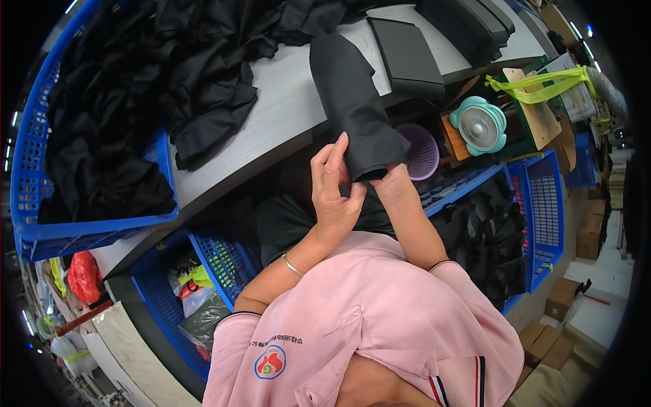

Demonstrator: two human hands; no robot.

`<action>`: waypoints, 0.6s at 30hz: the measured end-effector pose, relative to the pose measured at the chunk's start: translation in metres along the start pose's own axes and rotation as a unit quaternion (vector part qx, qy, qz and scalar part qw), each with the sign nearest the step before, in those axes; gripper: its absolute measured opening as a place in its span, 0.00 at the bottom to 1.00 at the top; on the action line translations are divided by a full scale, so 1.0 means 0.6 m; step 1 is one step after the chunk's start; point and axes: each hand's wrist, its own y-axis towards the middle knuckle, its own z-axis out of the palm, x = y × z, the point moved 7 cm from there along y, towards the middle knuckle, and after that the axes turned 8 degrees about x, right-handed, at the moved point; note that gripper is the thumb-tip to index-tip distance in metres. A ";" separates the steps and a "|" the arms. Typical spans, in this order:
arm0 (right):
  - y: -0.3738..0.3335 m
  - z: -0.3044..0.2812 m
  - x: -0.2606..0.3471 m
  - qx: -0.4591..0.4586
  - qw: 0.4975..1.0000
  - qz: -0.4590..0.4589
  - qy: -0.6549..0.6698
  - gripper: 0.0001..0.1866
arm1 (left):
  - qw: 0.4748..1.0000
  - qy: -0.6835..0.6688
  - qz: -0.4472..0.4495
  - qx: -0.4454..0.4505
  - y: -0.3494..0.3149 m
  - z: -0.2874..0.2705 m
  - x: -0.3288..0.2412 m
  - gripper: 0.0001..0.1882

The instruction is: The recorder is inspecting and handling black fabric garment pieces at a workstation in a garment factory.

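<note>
A long black fabric piece (pixel 352 102), folded over into a tube-like shape, stretches from the pale tabletop toward me over the table's near edge. My left hand (pixel 331 186) is at the left side of its near end; two fingers reach up along the cloth and the thumb is by the lower corner, the edge between them. At the near right corner my right hand (pixel 393 182) holds the cloth, its fingers mostly hidden in the folds. Beyond the piece, a dark grey flat block (pixel 407 57) lies on the table (pixel 234 139).
Black cloth (pixel 210 88) is heaped on the table and in a blue crate (pixel 102 220) at left. Another blue crate (pixel 542 197) with black pieces stands at right. A purple basket (pixel 418 152) and a small turquoise fan (pixel 480 124) are under the table edge.
</note>
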 end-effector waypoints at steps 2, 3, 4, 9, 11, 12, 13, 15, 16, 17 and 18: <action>-0.001 0.007 -0.002 -0.035 0.999 -0.015 -0.008 0.18 | 1.000 -0.004 -0.003 0.001 -0.004 0.001 0.005 0.45; -0.001 0.008 -0.002 -0.052 0.998 -0.019 -0.011 0.17 | 1.000 -0.003 -0.008 0.006 -0.006 0.002 0.008 0.45; -0.002 0.006 -0.002 -0.070 0.997 -0.023 -0.014 0.17 | 1.000 -0.003 -0.013 0.012 -0.008 0.003 0.010 0.45; 0.006 0.007 -0.010 -0.085 0.996 0.013 0.003 0.16 | 0.999 -0.020 -0.030 0.018 -0.017 0.007 0.022 0.45; 0.007 -0.003 -0.011 -0.099 0.995 0.017 0.003 0.16 | 0.999 -0.028 -0.030 0.016 -0.017 0.008 0.023 0.46; 0.009 -0.014 -0.014 -0.060 0.998 0.028 0.004 0.16 | 0.999 -0.027 -0.030 0.018 -0.017 0.008 0.022 0.45; 0.013 -0.005 -0.016 -0.019 0.999 0.039 0.005 0.16 | 0.999 -0.025 -0.030 0.019 -0.016 0.007 0.023 0.45; 0.009 -0.011 -0.016 -0.072 0.996 0.035 -0.046 0.17 | 0.999 -0.032 -0.023 0.027 -0.017 0.004 0.028 0.46; 0.005 -0.013 -0.012 -0.126 0.987 0.030 -0.098 0.18 | 0.998 -0.040 -0.016 0.035 -0.014 0.002 0.028 0.47; 0.006 -0.001 -0.013 -0.124 0.987 0.032 -0.098 0.18 | 0.999 -0.038 -0.016 0.033 -0.013 -0.003 0.027 0.47; 0.007 0.012 -0.005 -0.125 0.986 -0.003 -0.106 0.18 | 0.998 -0.049 -0.006 0.033 -0.013 -0.010 0.022 0.45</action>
